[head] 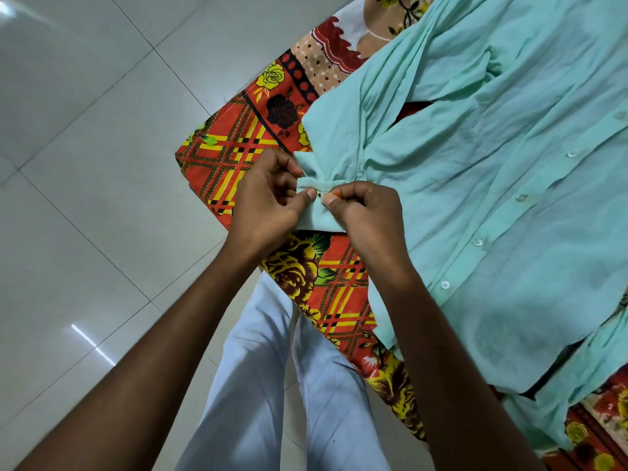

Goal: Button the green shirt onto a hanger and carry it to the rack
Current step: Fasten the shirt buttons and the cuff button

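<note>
The green shirt [492, 164] lies spread on a patterned bedsheet [231, 144]. The left hand [268, 202] and right hand [367, 212] both have fingers clamped on its cuff [317, 215].

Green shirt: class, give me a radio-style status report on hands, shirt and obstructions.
Left hand and right hand both pinching the sleeve cuff. Green shirt flat on floral bedsheet, front placket buttons visible. No hanger seen; nothing obstructing.

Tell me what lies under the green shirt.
A floral patterned bedsheet lies under the green shirt, showing around its edges. Whether a hanger sits beneath is hidden.
</note>
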The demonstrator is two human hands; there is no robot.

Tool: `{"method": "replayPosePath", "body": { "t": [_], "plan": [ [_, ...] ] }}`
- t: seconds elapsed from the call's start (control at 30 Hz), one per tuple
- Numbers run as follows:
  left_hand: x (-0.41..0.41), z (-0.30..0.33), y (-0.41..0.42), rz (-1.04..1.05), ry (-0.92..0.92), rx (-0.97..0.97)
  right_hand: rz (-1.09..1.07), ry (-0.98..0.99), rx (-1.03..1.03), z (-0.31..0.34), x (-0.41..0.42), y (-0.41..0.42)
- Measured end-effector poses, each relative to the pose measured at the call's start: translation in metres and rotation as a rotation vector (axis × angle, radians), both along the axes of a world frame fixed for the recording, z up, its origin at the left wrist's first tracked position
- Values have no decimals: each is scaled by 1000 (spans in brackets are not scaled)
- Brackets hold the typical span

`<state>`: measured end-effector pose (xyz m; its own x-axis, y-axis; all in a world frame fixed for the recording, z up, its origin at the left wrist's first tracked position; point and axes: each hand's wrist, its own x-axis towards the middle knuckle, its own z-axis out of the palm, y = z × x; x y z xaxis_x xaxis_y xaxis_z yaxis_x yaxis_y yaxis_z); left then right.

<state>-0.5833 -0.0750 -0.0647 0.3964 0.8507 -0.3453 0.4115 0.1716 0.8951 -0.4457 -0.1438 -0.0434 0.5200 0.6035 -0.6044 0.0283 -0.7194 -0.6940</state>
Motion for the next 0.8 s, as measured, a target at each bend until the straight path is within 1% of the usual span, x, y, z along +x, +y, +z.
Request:
{"method": "replayPosePath", "body": {
  "t": [0.1, 0.17, 0.2, 0.27, 0.33, 0.4, 0.43, 0.47, 0.5, 0.6, 0.67, 0.73, 0.8],
  "plan": [
    [-2, 2, -1, -130, 243, 351, 123, -170, -46, 1, -2, 2],
    [-4, 5, -1, -217, 353, 495, 137, -254, -52, 0, -4, 3],
    [-4, 4, -1, -262, 379, 549, 148, -287, -48, -1, -5, 2],
    [-6, 3, 0, -361, 411, 670, 158, -298, 5, 0, -4, -1],
    [-6, 6, 1, -385, 453, 745, 106, -241, 102, 3, 0, -10],
    [2, 17, -5, -261, 482, 730, 39, -244, 177, 5, 9, -25],
    [12, 26, -13, -191, 466, 704, 12, -283, 199, 5, 15, -35],
    [26, 37, -25, -165, 426, 683, -21, -334, 216, 4, 22, -47],
    [44, 46, -39, -201, 373, 672, -61, -388, 222, 4, 32, -61],
    [98, 57, -83, -439, 258, 664, -137, -502, 206, 4, 57, -104],
    [131, 58, -108, -522, 192, 648, -193, -572, 195, 10, 76, -137],
    [165, 60, -139, -595, 124, 627, -267, -681, 167, 16, 96, -180],
    [187, 60, -163, -690, 117, 647, -328, -752, 153, 18, 106, -211]
  ]
}}
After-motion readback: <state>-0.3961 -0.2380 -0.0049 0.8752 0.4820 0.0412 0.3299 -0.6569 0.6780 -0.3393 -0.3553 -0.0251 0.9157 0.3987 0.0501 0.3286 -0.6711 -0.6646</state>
